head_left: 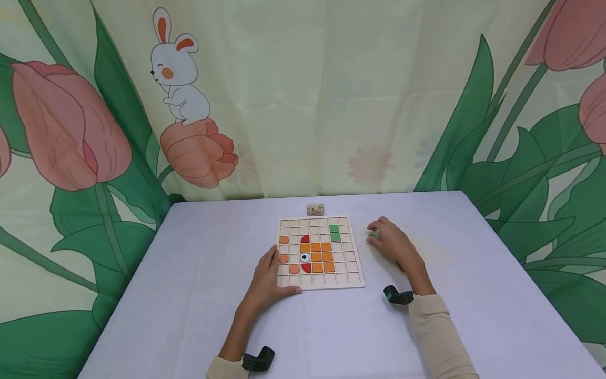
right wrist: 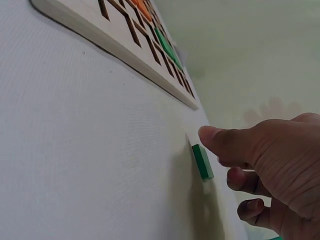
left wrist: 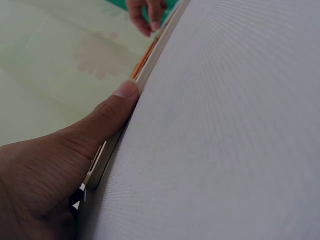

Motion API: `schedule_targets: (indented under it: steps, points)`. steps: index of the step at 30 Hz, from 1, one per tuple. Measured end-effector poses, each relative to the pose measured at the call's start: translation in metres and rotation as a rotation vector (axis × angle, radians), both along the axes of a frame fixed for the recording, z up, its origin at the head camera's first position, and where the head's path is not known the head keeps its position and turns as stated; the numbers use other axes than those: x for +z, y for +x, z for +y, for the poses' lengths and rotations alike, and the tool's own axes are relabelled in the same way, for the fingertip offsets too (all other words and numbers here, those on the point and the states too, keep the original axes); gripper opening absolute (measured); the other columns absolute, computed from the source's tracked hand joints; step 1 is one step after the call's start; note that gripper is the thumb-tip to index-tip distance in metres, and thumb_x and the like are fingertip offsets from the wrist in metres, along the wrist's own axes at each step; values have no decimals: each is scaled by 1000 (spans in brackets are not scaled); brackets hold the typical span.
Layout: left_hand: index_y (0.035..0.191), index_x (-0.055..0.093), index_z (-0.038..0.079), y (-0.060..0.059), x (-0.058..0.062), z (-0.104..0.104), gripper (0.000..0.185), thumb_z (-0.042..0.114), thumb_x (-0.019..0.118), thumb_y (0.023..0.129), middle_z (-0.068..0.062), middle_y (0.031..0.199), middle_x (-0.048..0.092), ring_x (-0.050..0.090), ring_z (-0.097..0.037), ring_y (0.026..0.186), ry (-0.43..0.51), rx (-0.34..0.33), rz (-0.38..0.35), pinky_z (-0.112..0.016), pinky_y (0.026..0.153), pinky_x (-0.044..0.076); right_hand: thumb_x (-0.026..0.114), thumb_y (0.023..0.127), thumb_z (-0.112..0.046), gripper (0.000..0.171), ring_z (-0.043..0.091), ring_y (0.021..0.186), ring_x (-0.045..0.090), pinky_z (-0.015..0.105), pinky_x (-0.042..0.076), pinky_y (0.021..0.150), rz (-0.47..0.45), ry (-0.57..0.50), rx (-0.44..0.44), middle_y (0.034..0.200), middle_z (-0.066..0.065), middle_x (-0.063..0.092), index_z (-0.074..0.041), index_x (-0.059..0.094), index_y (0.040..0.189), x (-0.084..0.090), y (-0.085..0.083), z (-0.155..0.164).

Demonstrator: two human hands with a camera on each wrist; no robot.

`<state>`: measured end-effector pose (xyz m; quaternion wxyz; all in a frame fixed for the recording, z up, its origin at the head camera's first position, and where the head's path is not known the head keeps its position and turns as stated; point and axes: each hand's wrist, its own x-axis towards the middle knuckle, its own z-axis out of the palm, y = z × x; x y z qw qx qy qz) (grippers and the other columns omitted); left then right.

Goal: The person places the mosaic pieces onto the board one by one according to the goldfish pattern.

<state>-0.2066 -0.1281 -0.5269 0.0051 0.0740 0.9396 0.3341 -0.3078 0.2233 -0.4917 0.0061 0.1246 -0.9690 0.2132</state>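
Observation:
A square wooden grid board (head_left: 350, 273) lies on the white-covered table, carrying orange squares (head_left: 316, 256), red pieces (head_left: 305, 239), orange discs (head_left: 294, 269), a white eye piece (head_left: 305, 257) and two green squares (head_left: 335, 232). My left hand (head_left: 267, 281) rests at its near left corner, fingers along the left side and an outstretched thumb (left wrist: 117, 100) against the front edge. To the right of the board, my right hand (head_left: 393, 242) hovers low with loosely bent fingers. Just beyond its thumb, a small green block (right wrist: 202, 162) shows; whether a finger touches it is hidden.
A small patterned card or box (head_left: 314, 209) stands behind the board, its details too small to read. A curtain (head_left: 293, 105) printed with tulips and a rabbit hangs behind the table (head_left: 199, 295). Black wrist cameras (head_left: 258, 359) sit at both wrists.

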Motion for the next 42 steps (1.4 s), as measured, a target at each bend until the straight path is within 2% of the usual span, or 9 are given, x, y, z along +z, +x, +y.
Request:
schedule_targets:
  steps: [8,22,33,42]
  points:
    - [158,19,2,0,2,0,129,58,87,64,-14,166,19,22,-35,150,-7,4,-6,-53,118,31,73,91,-16,28,28,97,59,46,53,89,-37,28,-7,111,16,61,1,69,113,-1,3,3]
    - [158,18,3,1,1,1,129,58,87,65,-14,166,18,22,-35,151,-6,5,-14,-53,118,31,68,95,-16,25,28,100,61,49,52,89,-47,23,-6,115,14,58,-1,66,115,-6,6,3]
    - [159,18,3,1,2,1,130,59,87,64,-14,166,18,21,-35,151,3,-1,-9,-54,118,31,65,97,-18,24,22,99,58,42,52,87,15,-48,73,116,9,58,-3,64,117,-4,4,-14]
    - [159,18,4,1,2,1,129,58,87,65,-13,166,18,22,-35,151,4,0,-6,-53,118,32,68,95,-15,24,20,97,53,35,49,83,-33,-48,117,117,8,56,-3,65,115,2,0,-41]
